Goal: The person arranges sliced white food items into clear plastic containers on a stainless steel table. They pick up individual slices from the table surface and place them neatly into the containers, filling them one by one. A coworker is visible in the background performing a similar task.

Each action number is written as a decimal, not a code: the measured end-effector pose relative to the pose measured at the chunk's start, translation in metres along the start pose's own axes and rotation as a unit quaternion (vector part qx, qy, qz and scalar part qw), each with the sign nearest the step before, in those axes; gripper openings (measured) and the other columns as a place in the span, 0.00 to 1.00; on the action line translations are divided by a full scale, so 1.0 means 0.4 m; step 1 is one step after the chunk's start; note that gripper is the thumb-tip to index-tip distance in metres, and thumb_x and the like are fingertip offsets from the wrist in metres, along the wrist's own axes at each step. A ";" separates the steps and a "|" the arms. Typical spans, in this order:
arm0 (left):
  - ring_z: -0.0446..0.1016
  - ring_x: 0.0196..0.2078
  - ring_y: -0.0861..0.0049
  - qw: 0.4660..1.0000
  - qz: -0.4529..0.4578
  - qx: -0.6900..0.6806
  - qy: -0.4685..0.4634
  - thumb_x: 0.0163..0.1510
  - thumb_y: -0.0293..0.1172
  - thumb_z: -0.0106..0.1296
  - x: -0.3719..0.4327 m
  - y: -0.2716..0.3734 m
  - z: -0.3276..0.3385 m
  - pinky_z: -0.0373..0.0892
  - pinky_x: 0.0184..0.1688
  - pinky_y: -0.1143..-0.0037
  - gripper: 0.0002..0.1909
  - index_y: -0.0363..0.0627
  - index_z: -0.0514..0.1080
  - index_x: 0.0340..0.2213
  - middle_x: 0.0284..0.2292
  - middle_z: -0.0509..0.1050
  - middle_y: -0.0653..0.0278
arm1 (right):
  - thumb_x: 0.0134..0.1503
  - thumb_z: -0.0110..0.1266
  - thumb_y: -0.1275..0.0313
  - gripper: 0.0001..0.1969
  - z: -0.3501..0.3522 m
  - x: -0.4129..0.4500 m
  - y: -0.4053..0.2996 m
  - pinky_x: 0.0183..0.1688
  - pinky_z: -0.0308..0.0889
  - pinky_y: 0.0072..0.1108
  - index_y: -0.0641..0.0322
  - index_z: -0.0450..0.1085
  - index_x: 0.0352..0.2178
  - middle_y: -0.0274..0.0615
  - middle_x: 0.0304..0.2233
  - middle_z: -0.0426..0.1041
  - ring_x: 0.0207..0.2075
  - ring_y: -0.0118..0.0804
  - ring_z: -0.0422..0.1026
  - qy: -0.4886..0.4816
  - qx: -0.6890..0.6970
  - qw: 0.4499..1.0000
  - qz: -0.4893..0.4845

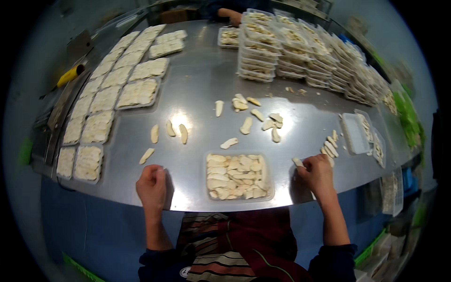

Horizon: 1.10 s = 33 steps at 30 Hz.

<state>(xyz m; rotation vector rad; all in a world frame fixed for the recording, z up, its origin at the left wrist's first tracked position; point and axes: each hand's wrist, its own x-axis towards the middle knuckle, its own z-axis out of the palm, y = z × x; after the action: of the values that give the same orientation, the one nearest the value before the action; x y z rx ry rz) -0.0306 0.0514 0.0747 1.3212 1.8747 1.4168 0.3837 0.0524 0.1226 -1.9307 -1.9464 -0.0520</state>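
A clear plastic tray [270, 192] stands at the table's front edge, filled with overlapping pale slices that look like mushroom [243, 176]. To its right, my right hand [319, 172] pinches a pale slice [297, 162] between thumb and fingers. A short row of slices [329, 148] lies just beyond that hand. My left hand [151, 185] is left of the tray, its fingers curled, with nothing visible in them. A single slice [146, 155] lies just past its fingers. Several loose slices [246, 125] are scattered beyond the tray.
Filled trays [94, 127] line the steel table's [197, 84] left side. Tall stacks of filled trays [259, 53] occupy the back right. An empty-looking white tray [355, 134] lies at right, beside small heaps of slices [378, 149]. Across the table, another person's hand [234, 17] is near the stacks.
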 end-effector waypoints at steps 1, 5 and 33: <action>0.65 0.20 0.89 0.999 0.014 0.034 0.006 0.54 0.30 0.52 -0.003 0.037 0.006 0.63 0.25 0.83 0.07 0.38 0.73 0.29 0.17 0.70 0.71 | 0.39 0.60 0.72 0.07 0.000 -0.002 0.005 0.38 0.66 0.34 0.67 0.73 0.19 0.48 0.21 0.71 0.32 0.49 0.68 0.025 -0.015 1.000 -0.006; 0.65 0.20 0.89 0.999 -0.004 0.039 0.008 0.55 0.30 0.52 -0.008 0.031 -0.013 0.63 0.24 0.83 0.07 0.38 0.73 0.29 0.17 0.70 0.71 | 0.38 0.60 0.75 0.06 -0.007 0.005 -0.004 0.37 0.65 0.33 0.67 0.73 0.21 0.45 0.21 0.70 0.32 0.47 0.67 -0.025 0.056 0.998 0.014; 0.67 0.17 0.82 0.999 -0.020 0.032 -0.011 0.53 0.33 0.54 -0.007 0.027 -0.012 0.64 0.23 0.79 0.07 0.41 0.73 0.29 0.15 0.71 0.67 | 0.43 0.58 0.75 0.08 0.056 0.015 -0.404 0.36 0.65 0.29 0.64 0.65 0.19 0.46 0.22 0.65 0.31 0.44 0.66 -0.047 0.168 0.895 -0.411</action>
<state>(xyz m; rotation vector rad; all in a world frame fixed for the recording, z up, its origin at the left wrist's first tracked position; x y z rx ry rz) -0.0286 0.0469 0.0857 1.3151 1.9357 1.3279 0.2220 0.0571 0.1438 -0.8137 -2.4977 0.1384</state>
